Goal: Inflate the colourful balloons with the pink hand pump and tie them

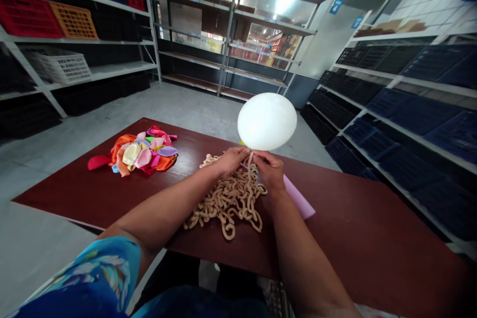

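An inflated white balloon (267, 120) stands above my hands, its neck end pointing down between them. My left hand (236, 160) is closed in a pinch at the balloon's neck, beside a thick beige cord (250, 163). From the other side my right hand (270, 168) pinches at the same spot, fingers curled. The cord runs down between my hands toward a tangled heap of beige cord (231, 198) on the table. My fingers partly hide the neck, so the exact knot or wrap cannot be made out.
A dark red table (357, 218) spreads beneath my arms. Flat balloons (139, 153) in many colours are piled at its left. A pink-purple sheet or roll (299, 198) lies by my right forearm. Shelves with crates (74, 20) stand left, dark crates (413, 109) right.
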A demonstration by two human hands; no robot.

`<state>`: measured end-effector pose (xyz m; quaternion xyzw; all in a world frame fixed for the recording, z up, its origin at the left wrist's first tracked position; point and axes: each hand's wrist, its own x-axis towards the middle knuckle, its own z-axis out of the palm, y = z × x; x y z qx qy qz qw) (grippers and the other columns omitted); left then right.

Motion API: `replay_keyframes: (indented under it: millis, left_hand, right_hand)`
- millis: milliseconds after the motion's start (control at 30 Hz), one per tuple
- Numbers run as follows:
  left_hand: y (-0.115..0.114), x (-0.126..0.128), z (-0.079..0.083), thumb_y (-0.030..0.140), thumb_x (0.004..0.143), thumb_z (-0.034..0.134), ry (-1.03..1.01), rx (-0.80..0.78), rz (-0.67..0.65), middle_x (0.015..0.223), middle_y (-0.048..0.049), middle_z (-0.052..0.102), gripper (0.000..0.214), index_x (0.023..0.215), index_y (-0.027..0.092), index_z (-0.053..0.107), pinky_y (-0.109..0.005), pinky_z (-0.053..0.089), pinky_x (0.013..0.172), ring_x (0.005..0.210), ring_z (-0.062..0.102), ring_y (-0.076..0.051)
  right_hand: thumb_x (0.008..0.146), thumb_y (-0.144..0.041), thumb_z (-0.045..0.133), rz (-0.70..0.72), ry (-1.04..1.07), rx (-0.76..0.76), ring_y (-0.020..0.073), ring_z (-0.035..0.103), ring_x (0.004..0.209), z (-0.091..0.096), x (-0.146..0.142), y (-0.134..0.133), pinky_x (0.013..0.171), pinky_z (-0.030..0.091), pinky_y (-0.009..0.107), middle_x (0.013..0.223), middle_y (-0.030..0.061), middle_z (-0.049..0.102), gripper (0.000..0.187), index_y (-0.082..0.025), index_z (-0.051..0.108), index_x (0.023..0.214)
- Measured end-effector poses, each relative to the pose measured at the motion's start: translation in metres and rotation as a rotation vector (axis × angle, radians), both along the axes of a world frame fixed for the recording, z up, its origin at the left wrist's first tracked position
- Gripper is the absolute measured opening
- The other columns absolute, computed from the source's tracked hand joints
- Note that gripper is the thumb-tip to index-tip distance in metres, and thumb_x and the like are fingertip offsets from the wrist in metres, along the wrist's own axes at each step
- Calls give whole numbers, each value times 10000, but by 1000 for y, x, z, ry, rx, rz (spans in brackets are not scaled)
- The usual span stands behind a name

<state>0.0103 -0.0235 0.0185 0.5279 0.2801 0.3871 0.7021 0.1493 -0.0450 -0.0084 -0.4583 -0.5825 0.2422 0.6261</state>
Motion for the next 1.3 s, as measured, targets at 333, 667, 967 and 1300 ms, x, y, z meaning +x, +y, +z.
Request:
replay_keyframes:
  millis: [333, 667, 967, 1300]
  left_hand:
    - [7, 0, -5, 389, 800, 459, 210, 260, 209, 568, 22, 473, 294, 722, 127, 567, -197, 337, 495, 509, 398, -74]
    - [30, -15, -15, 403, 851, 338, 590, 550, 586, 630, -14, 541, 355, 711, 167, 564, -240, 339, 582, 597, 467, -124]
    - [29, -12, -20, 328, 842, 368, 478, 644, 462, 653, -9, 539, 284, 671, 163, 525, -242, 345, 610, 626, 463, -116]
    - [28, -13, -11, 277, 785, 437, -286, -119, 112, 486, 81, 211, 228, 630, 185, 296, -175, 103, 383, 374, 156, -29]
  right_hand:
    - [668, -345, 654, -12, 144, -86, 108, 550, 580, 4, -20, -7, 569, 468, 251, 705, -24, 627, 212, -209, 611, 825]
    - [736, -434, 563, 405, 204, -459, 59, 460, 411, 39, -26, -32, 381, 329, 199, 790, 23, 644, 335, -196, 514, 968]
    - [833, -327, 439, -140, -686, 67, 158, 609, 748, 106, -50, -7, 713, 450, 307, 860, 29, 661, 218, -235, 587, 963]
    - [864, -410, 388, 208, -394, 199, 154, 571, 862, 118, -91, 0, 802, 453, 321, 971, 31, 628, 296, -252, 578, 1027]
